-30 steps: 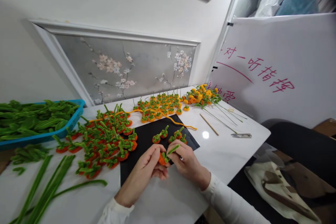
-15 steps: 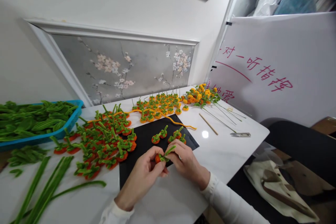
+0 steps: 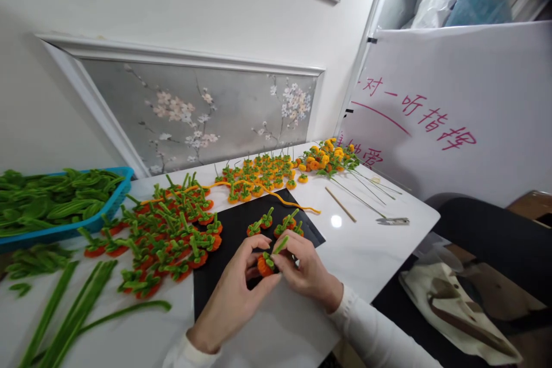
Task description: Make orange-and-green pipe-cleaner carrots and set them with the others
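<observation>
Between my two hands is a small orange pipe-cleaner pumpkin with a green stalk and leaves on top. My left hand curls round it from the left, the thumb below and the fingers partly behind it. With thumb and fingertips, my right hand pinches the green part at its right side; the exact grip is partly hidden. Just beyond my hands, several similar pumpkins stand on a black mat. A large cluster of finished-looking orange ones covers the table to the left.
On the left are a blue basket of green pipe-cleaner leaves and long green strips. Yellow-orange pieces on wires and a flower bunch line the wall. A thin stick and snips lie right, near the white table's edge.
My left hand's thumb and index finger have spread apart, so more of the orange pumpkin shows. My right hand stays at its green top. The view has shifted slightly.
</observation>
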Demonstrator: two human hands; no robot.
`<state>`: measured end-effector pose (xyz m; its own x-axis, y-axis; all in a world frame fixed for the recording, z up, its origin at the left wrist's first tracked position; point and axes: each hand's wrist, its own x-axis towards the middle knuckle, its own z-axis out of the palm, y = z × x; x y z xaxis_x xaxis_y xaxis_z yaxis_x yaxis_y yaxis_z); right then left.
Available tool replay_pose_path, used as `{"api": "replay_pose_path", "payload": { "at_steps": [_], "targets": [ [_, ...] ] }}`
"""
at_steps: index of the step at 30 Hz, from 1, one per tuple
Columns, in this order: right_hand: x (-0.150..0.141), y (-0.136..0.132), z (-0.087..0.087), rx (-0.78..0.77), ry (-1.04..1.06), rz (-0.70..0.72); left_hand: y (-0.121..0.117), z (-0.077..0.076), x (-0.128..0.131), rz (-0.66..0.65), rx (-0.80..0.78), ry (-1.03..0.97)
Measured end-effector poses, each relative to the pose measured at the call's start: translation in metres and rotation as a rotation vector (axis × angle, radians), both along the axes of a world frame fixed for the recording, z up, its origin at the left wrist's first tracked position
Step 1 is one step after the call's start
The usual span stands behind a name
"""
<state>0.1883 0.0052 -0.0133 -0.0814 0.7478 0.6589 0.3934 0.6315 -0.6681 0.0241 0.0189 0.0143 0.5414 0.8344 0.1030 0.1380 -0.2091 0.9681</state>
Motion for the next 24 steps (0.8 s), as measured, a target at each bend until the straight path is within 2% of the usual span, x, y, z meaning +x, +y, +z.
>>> {"api": "replay_pose_path", "payload": {
  "at_steps": [2, 4, 10, 14, 16, 21, 24],
  "targets": [
    [-0.001, 0.001, 0.000, 0.007, 0.008, -0.016, 0.001, -0.002, 0.002, 0.034, 0.018, 0.023],
    [-0.001, 0.002, 0.000, 0.022, 0.017, -0.014, 0.001, 0.001, 0.003, 0.038, -0.033, 0.003],
    [-0.001, 0.001, 0.000, 0.053, 0.035, 0.028, 0.002, 0.014, 0.000, -0.021, -0.395, -0.137],
    [0.000, 0.000, 0.001, 0.065, 0.040, 0.055, 0.002, 0.013, -0.002, -0.028, -0.487, -0.135],
    [0.000, -0.001, 0.001, 0.052, 0.046, 0.053, 0.002, 0.012, -0.002, -0.024, -0.436, -0.117],
    [0.000, 0.000, 0.002, 0.040, 0.054, -0.011, 0.001, 0.005, 0.003, -0.008, -0.136, -0.055],
    [0.000, 0.003, 0.000, 0.046, 0.038, 0.010, 0.002, 0.002, 0.003, 0.033, -0.099, -0.002]
  ]
}}
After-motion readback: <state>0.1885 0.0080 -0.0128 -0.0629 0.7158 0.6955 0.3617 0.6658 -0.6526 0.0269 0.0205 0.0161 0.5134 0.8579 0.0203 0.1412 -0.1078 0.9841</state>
